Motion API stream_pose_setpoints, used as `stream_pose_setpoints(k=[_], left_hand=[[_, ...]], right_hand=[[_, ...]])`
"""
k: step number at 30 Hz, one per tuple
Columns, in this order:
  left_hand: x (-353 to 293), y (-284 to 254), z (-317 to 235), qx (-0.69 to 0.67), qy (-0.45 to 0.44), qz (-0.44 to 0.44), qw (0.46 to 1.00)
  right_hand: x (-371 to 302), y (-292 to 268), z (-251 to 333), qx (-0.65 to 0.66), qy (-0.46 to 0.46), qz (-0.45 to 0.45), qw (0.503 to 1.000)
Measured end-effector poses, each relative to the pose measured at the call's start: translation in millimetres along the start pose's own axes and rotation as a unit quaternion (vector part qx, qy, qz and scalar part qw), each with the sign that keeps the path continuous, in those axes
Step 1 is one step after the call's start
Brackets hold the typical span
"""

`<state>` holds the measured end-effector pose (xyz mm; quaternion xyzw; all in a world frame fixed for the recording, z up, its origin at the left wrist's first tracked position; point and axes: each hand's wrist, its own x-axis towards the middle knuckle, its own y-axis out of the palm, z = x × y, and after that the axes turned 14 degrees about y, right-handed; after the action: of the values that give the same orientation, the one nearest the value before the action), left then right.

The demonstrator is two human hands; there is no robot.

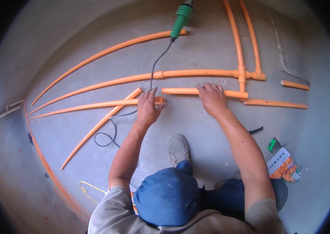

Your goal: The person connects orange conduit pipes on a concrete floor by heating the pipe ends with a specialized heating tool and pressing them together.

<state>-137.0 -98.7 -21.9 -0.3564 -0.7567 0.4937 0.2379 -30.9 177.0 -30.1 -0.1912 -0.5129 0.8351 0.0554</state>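
Note:
My left hand (148, 108) is wrapped over the right end of a long orange pipe (94, 105), by its short end fitting (159, 100). A second orange pipe (102, 126) crosses this one at a slant, its upper end near my left fingers. To the right, my right hand (213, 100) grips a shorter orange pipe (180, 91) from above, fingers bent over it. A gap separates the two held pipes' facing ends. Behind them runs a joined orange pipe (196, 73) with a coupling (158, 75) and tee fittings (241, 73) at its right.
A green-handled corded tool (181, 19) lies at the far side; its dark cable (155, 62) passes my left hand. Another loose pipe (110, 52) lies at the far left. Pipe offcuts (295, 85), a green-and-black item (273, 144) and a bag of orange fittings (285, 168) are at right.

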Motion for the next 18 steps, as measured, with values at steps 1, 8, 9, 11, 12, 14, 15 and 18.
stream_pose_setpoints(k=[1, 8, 9, 11, 12, 14, 15, 18], left_hand=[[-0.9, -8.6, 2.7, 0.010, -0.007, -0.001, 1.000], [-1.1, -19.4, 12.2, 0.021, 0.009, 0.088, 0.996], [2.6, -16.1, 10.0, 0.012, 0.017, 0.083, 0.996], [8.7, -11.2, 4.5, 0.004, 0.018, 0.094, 0.995], [10.7, -8.2, 2.2, 0.000, 0.016, 0.107, 0.994], [0.3, -8.5, 19.0, -0.008, 0.020, 0.090, 0.996], [1.1, -9.7, 16.4, -0.003, 0.018, 0.090, 0.996], [-0.7, -16.2, 15.2, 0.013, 0.023, 0.096, 0.995]], right_hand=[[-0.6, 1.6, 2.8, -0.006, 0.011, 0.015, 1.000], [1.9, 14.1, 14.0, -0.003, 0.011, 0.044, 0.999], [2.0, 13.3, 11.5, -0.008, 0.005, 0.042, 0.999], [2.5, 15.2, 0.7, -0.027, 0.002, 0.034, 0.999], [3.1, 20.3, -2.8, -0.040, 0.006, 0.028, 0.999], [9.4, 21.7, 11.0, -0.030, 0.002, 0.063, 0.998], [9.3, 23.0, 12.1, -0.023, 0.003, 0.062, 0.998], [13.0, 16.4, 21.7, -0.020, 0.018, 0.081, 0.996]])
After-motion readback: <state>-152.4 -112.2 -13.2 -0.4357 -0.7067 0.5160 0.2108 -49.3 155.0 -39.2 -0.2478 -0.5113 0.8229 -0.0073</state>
